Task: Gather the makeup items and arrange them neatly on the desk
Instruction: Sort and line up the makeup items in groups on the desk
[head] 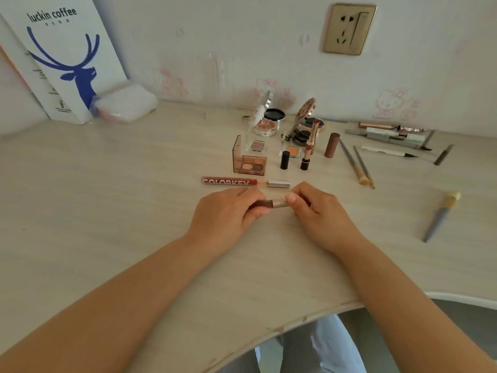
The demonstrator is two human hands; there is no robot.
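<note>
Tabletop [107, 211]: pale wood grain, carrying every item; a paper bag [64, 63] stands against the wall at far left, apart from the makeup.
Makeup cluster, far centre: compacts [265, 122] propped open; eyeshadow box [248, 160] lid up; lipsticks [305, 157] upright, seemingly uncapped and not yet tidied.
Brushes and pencils [390, 137], right: scattered at angles; one brush [439, 215] lies well apart, likely awaiting gathering.
Lip gloss tube [228, 181]: flat, its wand and cap part-drawn.
Second gloss tube [269, 203], near centre: held level just over the tabletop; left hand [228, 214] grip wrapped round the body, right hand [317, 208] grip pinching the cap, probably to close it.
</note>
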